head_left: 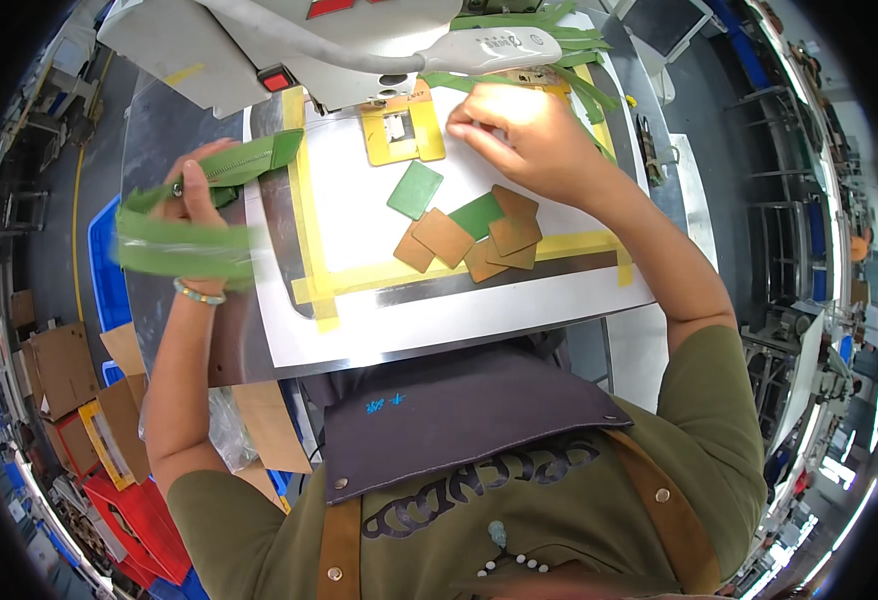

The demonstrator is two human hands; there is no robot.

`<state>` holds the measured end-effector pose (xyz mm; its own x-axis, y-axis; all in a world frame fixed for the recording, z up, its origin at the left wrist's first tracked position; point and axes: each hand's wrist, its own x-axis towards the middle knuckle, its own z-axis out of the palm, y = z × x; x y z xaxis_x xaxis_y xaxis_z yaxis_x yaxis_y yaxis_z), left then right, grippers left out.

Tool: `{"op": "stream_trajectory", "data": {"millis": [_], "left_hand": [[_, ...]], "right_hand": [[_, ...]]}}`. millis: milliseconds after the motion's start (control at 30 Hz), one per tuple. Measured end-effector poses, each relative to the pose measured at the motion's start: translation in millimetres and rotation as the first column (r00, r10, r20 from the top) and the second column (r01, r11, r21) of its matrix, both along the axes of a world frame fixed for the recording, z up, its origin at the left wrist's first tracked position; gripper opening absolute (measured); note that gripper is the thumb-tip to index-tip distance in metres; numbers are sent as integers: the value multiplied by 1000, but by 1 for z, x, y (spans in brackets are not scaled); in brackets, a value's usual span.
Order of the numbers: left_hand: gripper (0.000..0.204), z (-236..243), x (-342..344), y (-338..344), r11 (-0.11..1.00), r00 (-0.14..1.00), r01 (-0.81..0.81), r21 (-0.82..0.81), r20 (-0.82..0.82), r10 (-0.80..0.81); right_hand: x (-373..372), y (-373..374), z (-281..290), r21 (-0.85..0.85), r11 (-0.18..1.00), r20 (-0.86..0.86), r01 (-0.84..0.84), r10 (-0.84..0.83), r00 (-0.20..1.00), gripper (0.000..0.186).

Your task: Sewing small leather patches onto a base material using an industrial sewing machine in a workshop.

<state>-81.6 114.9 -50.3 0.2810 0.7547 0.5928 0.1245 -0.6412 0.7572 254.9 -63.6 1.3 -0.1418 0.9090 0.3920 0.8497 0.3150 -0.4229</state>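
My left hand (195, 205) is closed around a green zipper strip (189, 250), thumb pressed on top. One part of the strip loops down, blurred by motion; the other end reaches right to the edge of the white sheet. My right hand (534, 135) is closed, fingers bent and thumb against them, just right of a yellow frame plate (429, 148) under the machine head. Whether it holds something small cannot be made out. Below the plate lie a green square patch (415, 190) and several overlapping brown patches (445, 238), with another green patch (475, 216) among them.
A white sewing machine (194, 55) with a red switch (276, 79) overhangs the far side. Yellow tape (459, 258) borders the white sheet (389, 320) on the metal table. More green strips (587, 90) lie far right. Cardboard boxes (59, 370) and a blue bin (104, 265) stand left.
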Motion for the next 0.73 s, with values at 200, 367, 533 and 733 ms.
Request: {"op": "stream_trajectory", "data": {"millis": [200,367,533,733], "left_hand": [[50,-37,-116,118,856,878,-338,-390,196,436],[45,-51,-218,173,629,672,-468,-621,212,709],[43,-29,-213,137,641,648,-596,-484,181,740],[30,-6,-104,49,964,916,-134,229,-342,208]], "right_hand": [[-11,-20,4,-129,987,99,-94,107,989,19],[-32,-8,-2,-61,962,358,-266,270,894,30],[-38,-1,4,-204,942,508,-266,333,794,36],[-41,7,-1,-63,947,513,-316,303,803,20]]}}
